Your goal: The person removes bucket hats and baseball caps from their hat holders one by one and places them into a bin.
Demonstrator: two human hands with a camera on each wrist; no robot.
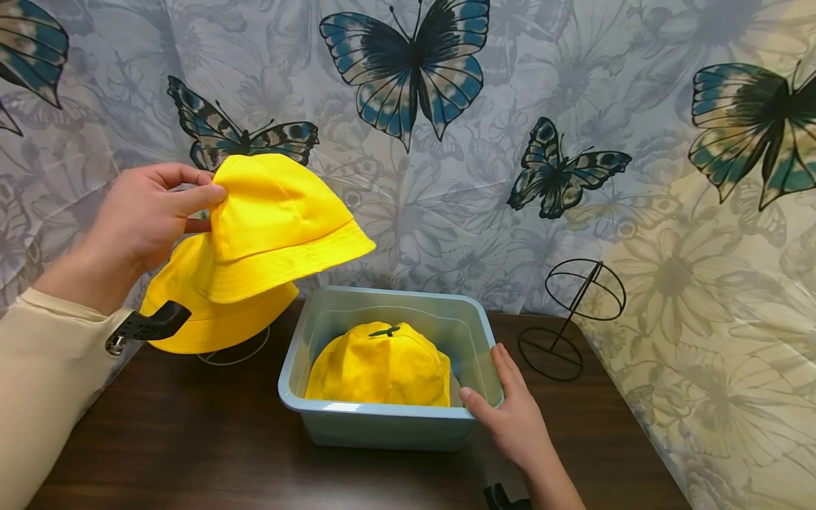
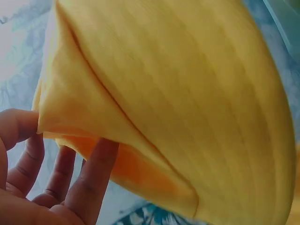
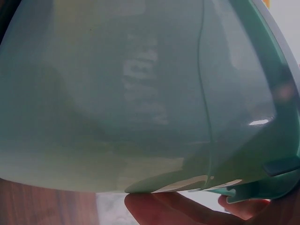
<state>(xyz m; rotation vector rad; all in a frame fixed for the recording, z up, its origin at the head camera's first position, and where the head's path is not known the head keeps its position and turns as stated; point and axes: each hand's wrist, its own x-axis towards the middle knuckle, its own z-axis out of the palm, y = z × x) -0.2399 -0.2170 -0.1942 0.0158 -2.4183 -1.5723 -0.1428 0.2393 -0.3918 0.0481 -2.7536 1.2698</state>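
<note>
My left hand (image 1: pixel 143 212) pinches the crown of a yellow bucket hat (image 1: pixel 280 212) between thumb and fingers, holding it up left of the basin with its brim slanting to the right. In the left wrist view the hat's cloth (image 2: pixel 178 93) fills most of the picture, and fingers (image 2: pixel 96 173) reach behind its folded edge. A plastic blue-grey basin (image 1: pixel 395 431) stands on the table, and my right hand (image 1: pixel 519 421) grips its front right corner, thumb over the rim. Inside the basin lies yellow hat cloth (image 1: pixel 382 365) topped with a small dark green stem.
Behind the raised hat, a second yellow bucket hat (image 1: pixel 213 322) sits on a wire stand (image 1: pixel 239 360), mostly hidden. To the basin's right, a bare black wire hat stand (image 1: pixel 564 322) rests on the dark wooden table (image 1: pixel 210 439). Butterfly-patterned cloth (image 1: pixel 408 227) hangs behind.
</note>
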